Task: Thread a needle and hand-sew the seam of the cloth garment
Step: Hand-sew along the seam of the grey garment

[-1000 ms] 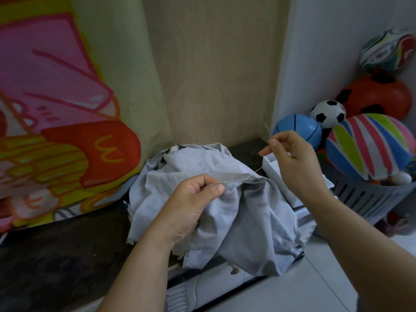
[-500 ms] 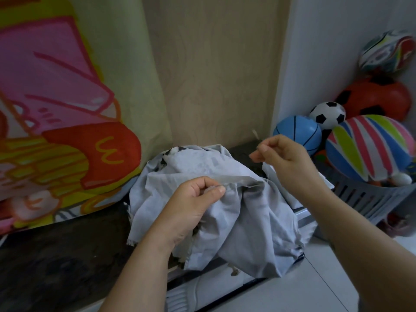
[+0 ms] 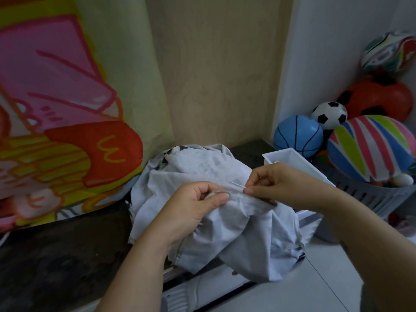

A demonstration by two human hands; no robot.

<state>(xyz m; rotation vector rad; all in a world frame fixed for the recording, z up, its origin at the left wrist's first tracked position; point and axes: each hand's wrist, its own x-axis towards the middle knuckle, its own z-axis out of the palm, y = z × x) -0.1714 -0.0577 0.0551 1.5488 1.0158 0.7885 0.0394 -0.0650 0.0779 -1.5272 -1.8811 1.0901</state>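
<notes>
Nearest us, the left hand [image 3: 193,206] sits on the grey garment [image 3: 225,235], thumb and forefinger curled and pinching the folded seam [image 3: 238,195]. The garment lies bunched on the dark counter [image 3: 56,255], its lower edge hanging over the front.

Just right of that pinch, the right hand [image 3: 276,183] nips the needle [image 3: 238,185] between thumb and forefinger at its right end; the other fingers are loosely curled. The needle lies just above the seam fold, its long axis nearly along the fold. The free end points left and slightly up, toward the left hand. We cannot tell whether the tip has entered the cloth, and the thread is too fine to trace.

Judgement: the next stitch goes leftward from the right-hand grip into cloth tensioned by the left.

Behind: white box [image 3: 290,158], then basket [image 3: 364,194] of balls.

Change: a second ago the right hand was raised, up and right of the garment; it is now down at the seam. The left pinch is unchanged.
</notes>
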